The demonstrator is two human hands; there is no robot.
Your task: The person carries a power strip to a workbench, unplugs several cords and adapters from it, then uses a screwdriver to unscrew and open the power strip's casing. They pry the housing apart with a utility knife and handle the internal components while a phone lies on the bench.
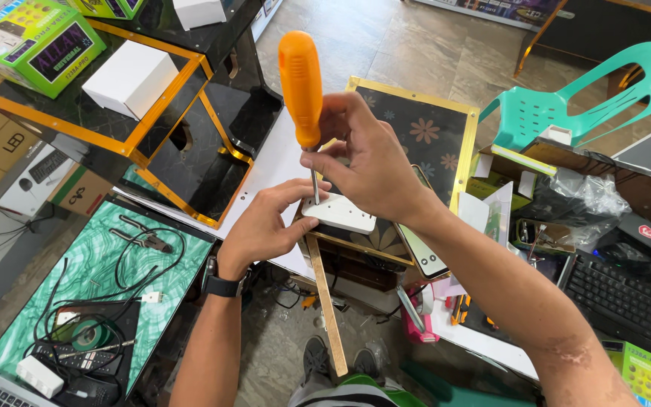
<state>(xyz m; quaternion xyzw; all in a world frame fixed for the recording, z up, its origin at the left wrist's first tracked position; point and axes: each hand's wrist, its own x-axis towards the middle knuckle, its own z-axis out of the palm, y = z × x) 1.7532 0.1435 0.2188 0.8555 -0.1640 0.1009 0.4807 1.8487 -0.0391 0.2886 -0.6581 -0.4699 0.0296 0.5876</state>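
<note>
At frame centre, your right hand (371, 162) grips the screwdriver (301, 83), driving a screw; your left hand (265, 226) clasps the white plate (339, 213); next, keep the tip seated.

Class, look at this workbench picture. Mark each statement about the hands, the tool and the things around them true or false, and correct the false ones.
1. The right hand holds a screwdriver with an orange handle. True.
2. The screwdriver lies flat on the table. False: it stands upright, tip down on the white plastic piece.
3. The left hand steadies the white plastic piece. True.
4. The left wrist is bare. False: it wears a dark watch.
5. A red chair stands at the upper right. False: the chair is green.
6. Pliers and black cables lie on the green patterned board at the left. True.
</note>
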